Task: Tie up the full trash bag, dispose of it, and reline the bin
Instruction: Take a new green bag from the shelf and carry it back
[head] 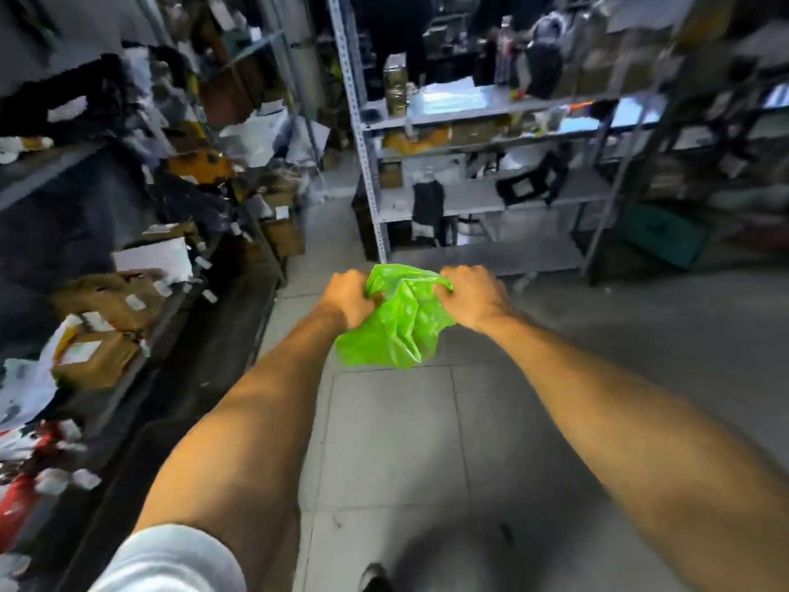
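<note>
A crumpled bright green plastic bag (399, 322) hangs in the air between my two outstretched arms, above the tiled floor. My left hand (348, 296) grips the bag's top edge on its left side. My right hand (476, 294) grips the top edge on the right side, fingers curled into the plastic. The bag looks limp and bunched, with its lower part drooping below my fists. No bin and no full trash bag are in view.
A grey metal shelving unit (478, 194) loaded with boxes and papers stands straight ahead. A dark, cluttered bench with cardboard boxes (98, 356) runs along the left. A narrow aisle of grey floor tiles (393, 442) runs between them.
</note>
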